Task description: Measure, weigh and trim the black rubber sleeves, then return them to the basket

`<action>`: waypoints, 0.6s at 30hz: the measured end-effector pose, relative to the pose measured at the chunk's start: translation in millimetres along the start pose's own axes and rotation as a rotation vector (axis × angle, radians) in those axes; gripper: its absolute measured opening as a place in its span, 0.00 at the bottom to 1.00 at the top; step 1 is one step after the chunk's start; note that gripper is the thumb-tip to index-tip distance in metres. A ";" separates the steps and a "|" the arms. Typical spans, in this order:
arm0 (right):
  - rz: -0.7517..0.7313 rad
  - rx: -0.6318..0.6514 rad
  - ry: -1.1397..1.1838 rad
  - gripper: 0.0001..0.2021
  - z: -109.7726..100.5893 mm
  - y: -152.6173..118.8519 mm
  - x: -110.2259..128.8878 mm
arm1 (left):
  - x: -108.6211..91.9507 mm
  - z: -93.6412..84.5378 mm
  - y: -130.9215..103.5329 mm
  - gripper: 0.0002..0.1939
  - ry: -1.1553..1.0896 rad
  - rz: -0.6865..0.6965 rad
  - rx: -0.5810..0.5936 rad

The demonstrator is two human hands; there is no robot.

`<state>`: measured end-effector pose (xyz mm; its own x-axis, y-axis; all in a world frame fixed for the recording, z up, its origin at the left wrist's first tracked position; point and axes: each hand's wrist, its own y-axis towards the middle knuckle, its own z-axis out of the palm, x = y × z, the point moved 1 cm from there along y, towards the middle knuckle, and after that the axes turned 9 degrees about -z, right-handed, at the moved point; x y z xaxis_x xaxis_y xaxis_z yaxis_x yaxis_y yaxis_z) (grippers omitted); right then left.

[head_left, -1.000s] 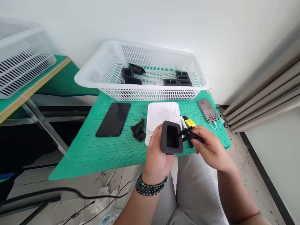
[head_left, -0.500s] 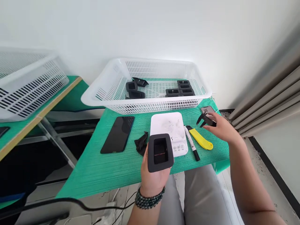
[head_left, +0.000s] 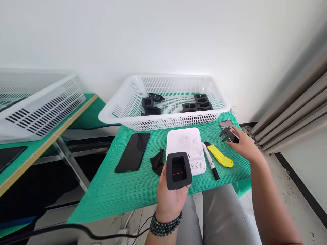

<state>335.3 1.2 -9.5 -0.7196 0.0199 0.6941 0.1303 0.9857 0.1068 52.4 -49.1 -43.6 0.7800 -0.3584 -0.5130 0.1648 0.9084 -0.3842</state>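
Note:
My left hand (head_left: 171,200) is wrapped around a black hollow rectangular part (head_left: 178,170) with a wide flanged rim. Its opening faces up toward me, and it sits just in front of the white digital scale (head_left: 184,143). My right hand (head_left: 241,144) is at the table's right side, thumb and fingers around a black caliper (head_left: 231,135), whose jaws point left. The caliper overlaps a phone (head_left: 227,124) with a lit screen. Left of this hand lie a yellow utility knife (head_left: 220,156) and a white marker with a black cap (head_left: 211,161).
A white slotted basket (head_left: 163,121) at the back holds several black parts (head_left: 196,106). A dark phone (head_left: 133,152) and a crumpled black scrap (head_left: 157,162) lie on the green-covered table (head_left: 109,200). Another basket (head_left: 48,112) stands on a table at left. A black cable (head_left: 84,229) crosses low in front.
My right hand has lowered the caliper toward the phone at the table's right side. My left hand still holds the black part. The view has shifted slightly.

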 end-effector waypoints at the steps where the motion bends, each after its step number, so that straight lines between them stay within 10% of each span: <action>1: -0.007 0.009 0.018 0.42 0.6 -3.8 -0.3 | 1.2 -0.1 0.0 0.09 -0.004 -0.001 0.001; 18: 0.006 0.055 -0.094 0.47 -18.0 -25.8 -8.9 | 9.9 -2.4 -0.5 0.09 0.007 -0.071 -0.050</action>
<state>350.7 -27.4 -5.6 -0.7802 0.0387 0.6243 0.0990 0.9931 0.0622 58.6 -53.6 -50.4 0.7630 -0.4234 -0.4884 0.1891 0.8688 -0.4577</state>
